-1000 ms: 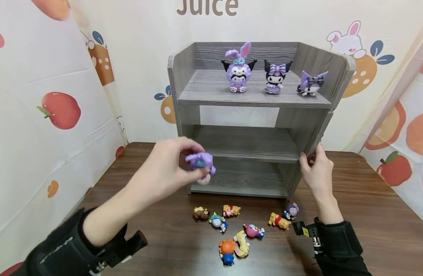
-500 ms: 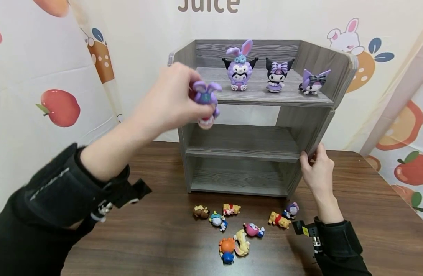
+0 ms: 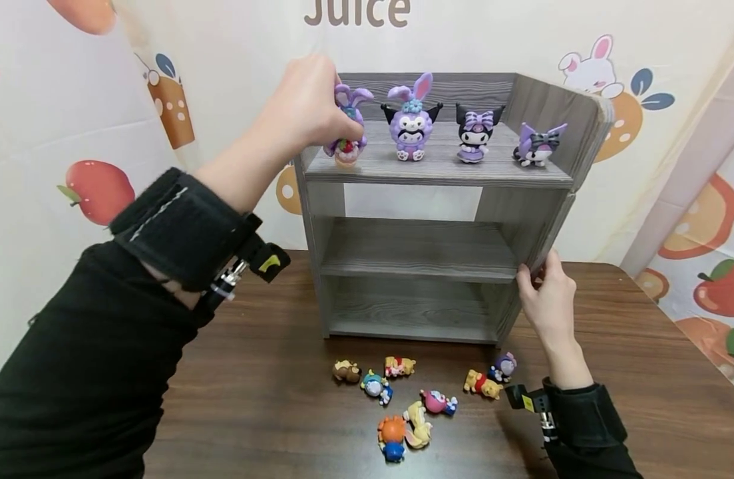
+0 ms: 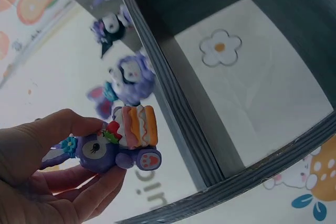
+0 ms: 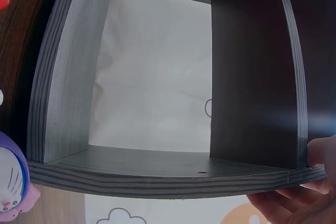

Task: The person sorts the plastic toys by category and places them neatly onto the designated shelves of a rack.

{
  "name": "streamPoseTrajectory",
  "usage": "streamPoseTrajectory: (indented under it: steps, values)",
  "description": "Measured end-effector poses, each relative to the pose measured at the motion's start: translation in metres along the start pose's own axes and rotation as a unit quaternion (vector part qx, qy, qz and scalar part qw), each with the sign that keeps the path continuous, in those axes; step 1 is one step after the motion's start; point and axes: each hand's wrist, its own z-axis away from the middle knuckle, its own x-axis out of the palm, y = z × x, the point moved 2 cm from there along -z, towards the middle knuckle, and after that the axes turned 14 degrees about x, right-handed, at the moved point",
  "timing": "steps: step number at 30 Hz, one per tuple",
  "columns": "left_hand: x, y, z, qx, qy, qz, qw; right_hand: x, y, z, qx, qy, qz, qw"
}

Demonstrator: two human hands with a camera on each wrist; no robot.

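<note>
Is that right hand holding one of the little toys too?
No, the right hand grips the side edge of the grey shelf.

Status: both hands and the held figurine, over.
Left hand pinching purple figurine at left end of top shelf, contact unclear. Right hand gripping right side of gray unit. Nearest standing figurine apart; nothing seen blocking.

head: rabbit figurine (image 3: 353, 113) partly hidden by left hand (image 3: 311, 103) | left wrist: shelved figurines (image 4: 131, 80) blurred | right wrist: purple figurine (image 5: 10, 179), right hand (image 5: 307, 203) cut off by edges
</note>
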Motion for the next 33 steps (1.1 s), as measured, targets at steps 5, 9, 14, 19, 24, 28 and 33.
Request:
streamPoseTrajectory:
  steps: [5, 9, 14, 19, 24, 28, 33]
  values:
    - [0.005, -0.005, -0.016, -0.053, -0.037, -0.01, 0.9978, 0.0, 0.001, -0.001, -0.004, 0.003, -0.001, 1.0]
    - [0.006, -0.008, -0.026, -0.071, -0.06, -0.012, 0.9956, 0.0, 0.001, -0.001, -0.003, 0.004, 0.0, 1.0]
    - [0.006, -0.012, -0.033, -0.084, -0.075, -0.008, 0.9936, 0.0, 0.001, -0.001, 0.0, 0.004, 0.007, 1.0]
    - [0.007, -0.015, -0.037, -0.095, -0.099, -0.005, 0.9905, 0.0, 0.001, 0.0, -0.002, 0.004, 0.006, 1.0]
    - [0.008, -0.017, -0.043, -0.105, -0.125, 0.0, 0.9866, 0.0, 0.0, 0.0, -0.004, 0.006, 0.004, 1.0]
    - [0.008, -0.019, -0.049, -0.119, -0.14, 0.002, 0.9831, -0.001, 0.0, -0.001, -0.006, 0.008, 0.0, 1.0]
    - [0.008, -0.018, -0.053, -0.135, -0.151, 0.002, 0.9792, -0.002, 0.0, -0.002, -0.002, 0.01, 0.002, 0.9999]
